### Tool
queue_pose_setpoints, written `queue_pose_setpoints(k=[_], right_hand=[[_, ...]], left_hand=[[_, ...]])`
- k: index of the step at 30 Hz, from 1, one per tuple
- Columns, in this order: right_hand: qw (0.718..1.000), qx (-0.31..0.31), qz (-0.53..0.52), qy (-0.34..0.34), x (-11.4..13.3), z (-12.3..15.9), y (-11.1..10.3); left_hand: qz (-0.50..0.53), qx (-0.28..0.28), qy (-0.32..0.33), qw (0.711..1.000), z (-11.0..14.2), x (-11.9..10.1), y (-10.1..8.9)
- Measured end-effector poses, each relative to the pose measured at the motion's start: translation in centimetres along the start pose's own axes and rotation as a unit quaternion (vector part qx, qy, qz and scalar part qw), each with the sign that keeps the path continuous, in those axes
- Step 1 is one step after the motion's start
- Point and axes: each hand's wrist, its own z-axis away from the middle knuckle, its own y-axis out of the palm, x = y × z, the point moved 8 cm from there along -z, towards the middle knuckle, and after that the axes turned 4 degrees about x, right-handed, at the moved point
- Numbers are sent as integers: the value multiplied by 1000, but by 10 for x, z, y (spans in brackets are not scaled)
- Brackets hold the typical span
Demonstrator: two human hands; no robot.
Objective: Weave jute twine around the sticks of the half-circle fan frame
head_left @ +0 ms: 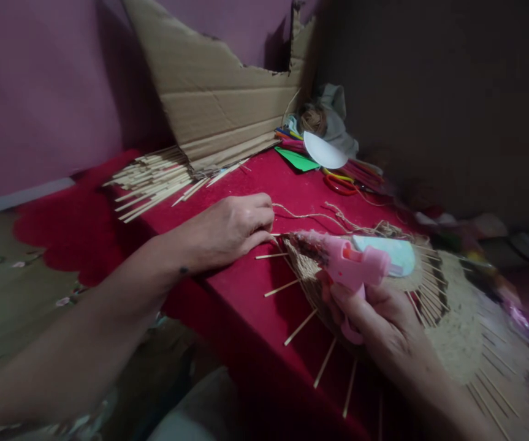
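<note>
Glue gun (358, 266), pink, gripped in right hand (388, 321); beside its tip, left hand (232, 226), closed, apparently pinching twine (303, 215) to steady it.

We see a pink plastic glue gun (353, 260), smooth and faintly shiny on its body, its front crusted with rough, dark brown residue. Beneath it we find a fan-shaped piece of tan woven cord (308, 269) with a coarse, ridged, matt surface, set with thin, pale wooden sticks (301, 327) that look smooth and unvarnished. The loose beige twine (301, 215) looks fibrous and matt. We notice deep red cloth (246, 294) with a soft, matt, velvety look. The tall brown corrugated cardboard sheet (218, 92) is matt, creased in lines and ragged along its torn top edge. The orange-red scissor handles (340, 185) look like smooth, glossy plastic.
</note>
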Motion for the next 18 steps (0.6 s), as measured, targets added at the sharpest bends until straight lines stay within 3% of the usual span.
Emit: queue_pose_setpoints(k=[11, 18], right_hand=[[1000, 5, 7, -3, -15, 3, -2], [1000, -3, 10, -6, -7, 4, -1]], left_hand=[[-5, 4, -1, 1000, 0, 0, 0], [-2, 2, 2, 1000, 0, -1, 1]])
